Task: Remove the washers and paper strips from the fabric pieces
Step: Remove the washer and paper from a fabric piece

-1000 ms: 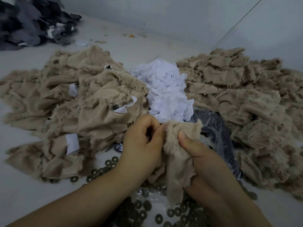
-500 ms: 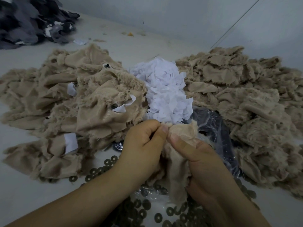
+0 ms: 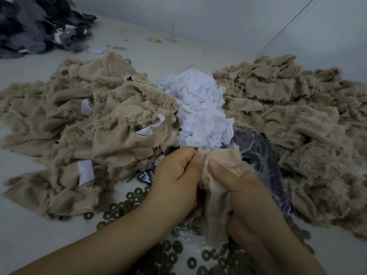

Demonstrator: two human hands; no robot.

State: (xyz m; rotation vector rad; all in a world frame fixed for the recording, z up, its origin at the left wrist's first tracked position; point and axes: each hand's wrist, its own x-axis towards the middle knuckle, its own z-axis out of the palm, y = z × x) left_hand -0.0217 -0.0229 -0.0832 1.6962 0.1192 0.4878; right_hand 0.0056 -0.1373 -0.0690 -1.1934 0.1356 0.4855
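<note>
Near the middle, a little toward 6 o'clock, both hands hold one small fabric piece. It is tan, soft and fuzzy at the edges, and it hangs down between the hands in a crumpled fold. The left hand has its fingers curled, and its thumb and first finger pinch the top left edge of the cloth. The right hand wraps around the cloth, with the thumb pressed flat on its front. The two thumbs are very close together at the top of the piece.

At 9 o'clock from the hands lies a big pile of tan fabric. White paper strips stick out of it in a few spots, and a round washer shows beside one strip. At 12 o'clock, just behind the hands, sits a heap of torn white paper. At 3 o'clock is another big tan pile, with fuzzy pieces.

Down at 6 o'clock, many dark round washers lie loose on the pale surface and on a clear plastic bag. The bag runs under the right hand, which hides part of it. Far off at 10 o'clock is a heap of dark grey fabric. The arms cover some of the washers.
</note>
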